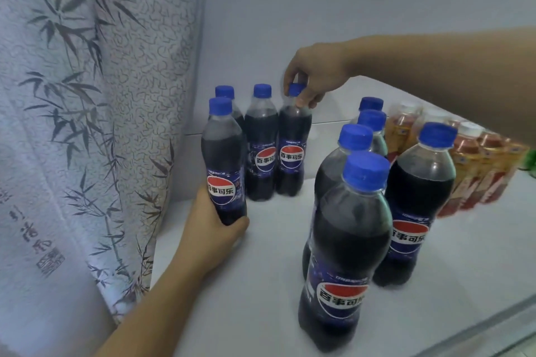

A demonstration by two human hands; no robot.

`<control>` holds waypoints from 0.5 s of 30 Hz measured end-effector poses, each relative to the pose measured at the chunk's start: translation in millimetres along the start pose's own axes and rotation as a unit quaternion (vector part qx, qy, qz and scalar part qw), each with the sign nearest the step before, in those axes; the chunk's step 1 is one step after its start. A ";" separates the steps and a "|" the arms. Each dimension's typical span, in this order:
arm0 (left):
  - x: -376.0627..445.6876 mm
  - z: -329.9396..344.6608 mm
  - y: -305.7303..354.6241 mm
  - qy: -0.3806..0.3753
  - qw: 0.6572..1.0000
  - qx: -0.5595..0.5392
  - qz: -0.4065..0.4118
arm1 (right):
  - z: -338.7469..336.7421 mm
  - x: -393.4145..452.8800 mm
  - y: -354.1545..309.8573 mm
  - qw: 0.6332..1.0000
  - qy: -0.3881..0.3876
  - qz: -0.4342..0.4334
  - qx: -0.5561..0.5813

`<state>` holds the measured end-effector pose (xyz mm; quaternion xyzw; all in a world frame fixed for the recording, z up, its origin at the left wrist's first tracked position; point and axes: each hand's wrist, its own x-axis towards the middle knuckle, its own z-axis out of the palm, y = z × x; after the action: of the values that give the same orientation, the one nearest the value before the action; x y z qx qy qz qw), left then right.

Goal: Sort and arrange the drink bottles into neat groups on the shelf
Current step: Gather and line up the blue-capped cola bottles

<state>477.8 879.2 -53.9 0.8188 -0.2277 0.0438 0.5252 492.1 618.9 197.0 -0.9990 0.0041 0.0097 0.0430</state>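
Both hands hold cola bottles: the left hand (216, 230) wraps the base of the front-left bottle (223, 162), and the right hand (314, 78) pinches the neck of a back-row bottle (293, 148) standing beside another cola bottle (261, 145) on the white shelf (261, 298). A loose cluster of colas (348, 240) stands to the right, near the orange tea bottles (478, 171). The right forearm crosses above that cluster, so dropping the arm could topple those bottles. A neck pinch could also let its bottle tilt.
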 end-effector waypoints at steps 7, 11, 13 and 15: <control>2.8 6.4 2.0 0.014 1.000 0.000 0.007 | -25.0 -56.7 1.9 0.999 -0.034 0.021 0.025; 4.0 10.6 4.0 0.026 0.999 0.015 0.023 | -27.5 -89.3 12.4 0.988 -0.143 0.066 -0.005; 2.8 10.9 7.9 0.027 0.999 0.008 0.027 | -20.0 -93.2 22.8 0.984 -0.156 0.081 0.003; 2.4 10.5 8.4 0.030 0.999 -0.006 0.038 | -13.4 -91.4 30.2 0.991 -0.115 0.061 0.012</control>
<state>474.7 866.2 -50.7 0.8047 -0.2432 0.0867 0.5345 400.7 588.3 209.5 -0.9885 0.0607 0.1270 0.0546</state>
